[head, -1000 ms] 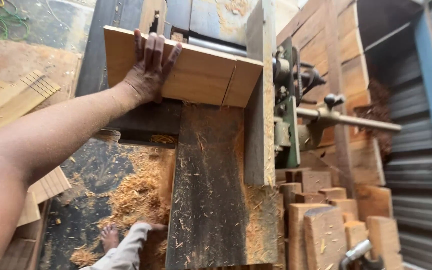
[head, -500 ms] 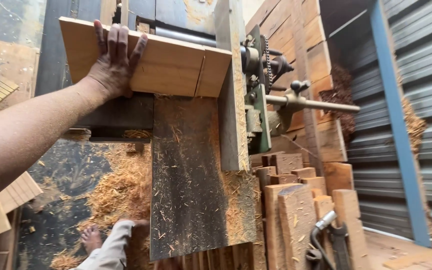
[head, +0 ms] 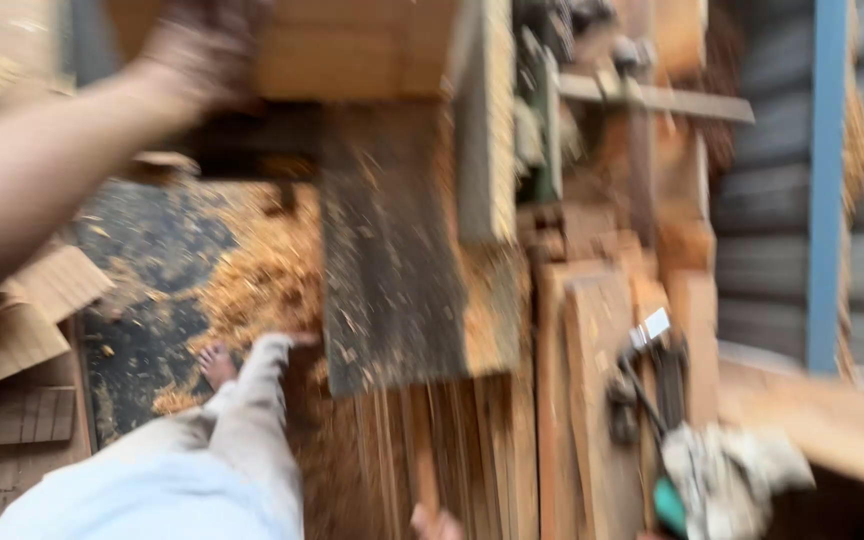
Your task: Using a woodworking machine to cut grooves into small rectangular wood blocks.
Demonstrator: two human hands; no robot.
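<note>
Atop the machine table (head: 392, 250), a wooden board (head: 352, 45) is pressed by the left hand (head: 202, 50) (fingers seemingly spread, blurred); slipping could be risked.

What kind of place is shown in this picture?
Most likely a woodworking shop or small sawmill. The left hand rests on a wooden board at a machine table, sawdust covers the floor, and cut planks stand stacked alongside.

No packages, signs or screens showing. Frame is blurring heavily; only a small pale tag-like patch (head: 655, 325) is sitting lower right of the frame, too smeared to identify.
</note>
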